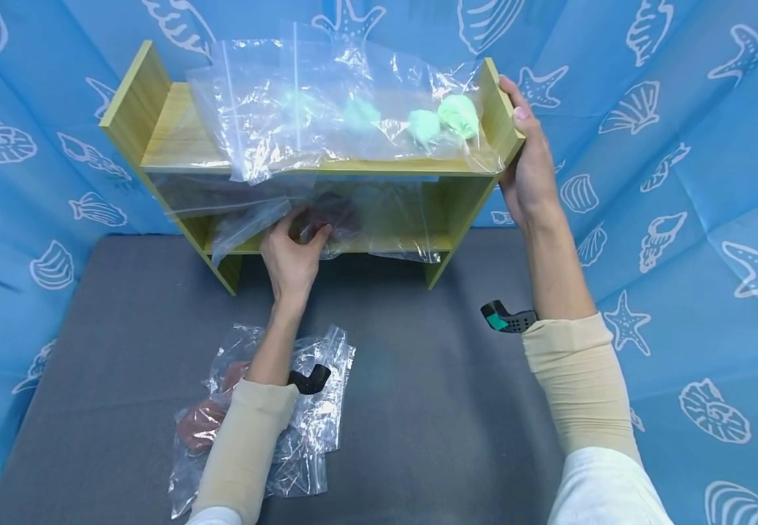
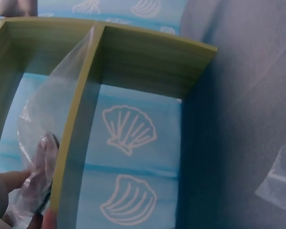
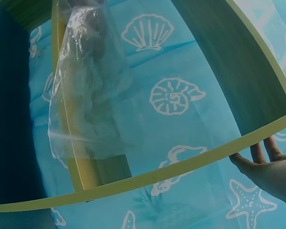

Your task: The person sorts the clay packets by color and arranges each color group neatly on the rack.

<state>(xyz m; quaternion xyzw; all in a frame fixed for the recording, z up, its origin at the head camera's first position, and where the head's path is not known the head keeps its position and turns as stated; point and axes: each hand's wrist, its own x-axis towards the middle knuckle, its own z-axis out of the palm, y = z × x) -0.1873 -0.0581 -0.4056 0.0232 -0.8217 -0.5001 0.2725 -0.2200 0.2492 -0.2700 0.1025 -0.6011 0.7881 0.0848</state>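
Left hand (image 1: 292, 251) pinches bagged lump (image 1: 335, 217)

It's dark reddish, on the wooden shelf's (image 1: 134, 98) lower tier (image 1: 446, 243); the right hand (image 1: 532, 171) grips that shelf's side. I see bags of green lumps (image 1: 365, 142) overhanging the top tier's (image 1: 170, 138) front edge, reddish-filled bags (image 1: 200, 425) below the left forearm (image 1: 276, 343).
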